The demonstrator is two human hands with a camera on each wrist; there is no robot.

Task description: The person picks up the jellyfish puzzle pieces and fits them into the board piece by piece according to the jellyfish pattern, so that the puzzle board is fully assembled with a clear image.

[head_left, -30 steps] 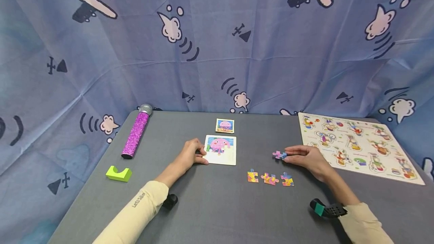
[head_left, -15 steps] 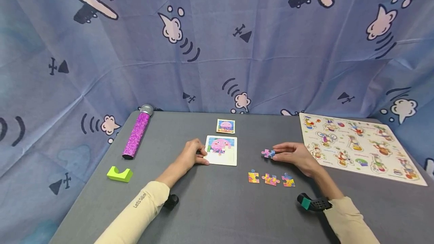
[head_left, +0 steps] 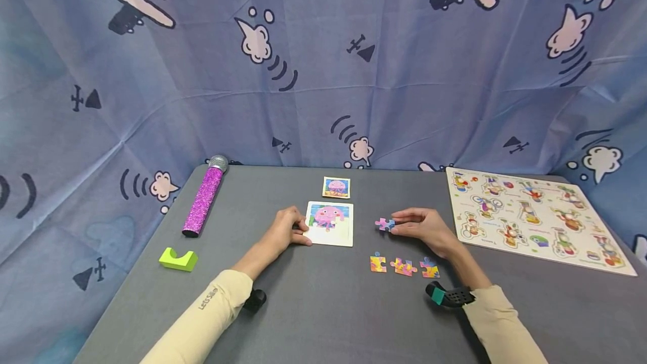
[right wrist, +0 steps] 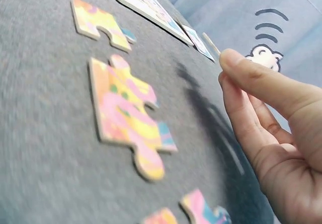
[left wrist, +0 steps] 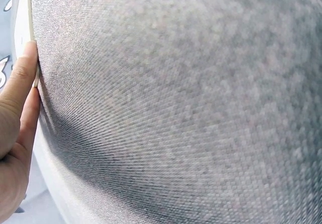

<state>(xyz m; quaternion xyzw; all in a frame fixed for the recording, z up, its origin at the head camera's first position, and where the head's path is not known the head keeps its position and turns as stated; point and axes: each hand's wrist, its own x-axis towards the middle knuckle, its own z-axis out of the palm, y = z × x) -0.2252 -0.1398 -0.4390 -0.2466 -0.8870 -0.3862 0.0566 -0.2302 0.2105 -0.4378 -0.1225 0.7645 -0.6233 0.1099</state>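
A white puzzle tray (head_left: 345, 235) holds part of a pink octopus picture in the middle of the table. At its left edge my left hand (head_left: 283, 232) pinches the rim between thumb and finger; the left wrist view shows that hand (left wrist: 17, 108) at the tray's edge. To the tray's right, my right hand (head_left: 424, 228) holds a pink and blue puzzle piece (head_left: 384, 224) above the cloth, apart from the tray. In the right wrist view the held piece is mostly hidden. Below it lie a yellow piece (head_left: 377, 263), a pink-yellow piece (head_left: 403, 267) and a yellow-blue piece (head_left: 429, 268).
A small octopus picture card (head_left: 336, 187) lies behind the tray. On the left are a glittery purple microphone (head_left: 204, 198) and a green notched block (head_left: 178, 260). A large picture board (head_left: 536, 221) fills the right side, and a curtain (head_left: 313, 72) hangs behind.
My right hand has moved left with the puzzle piece, coming closer to the tray. The left hand stays at the tray's edge.
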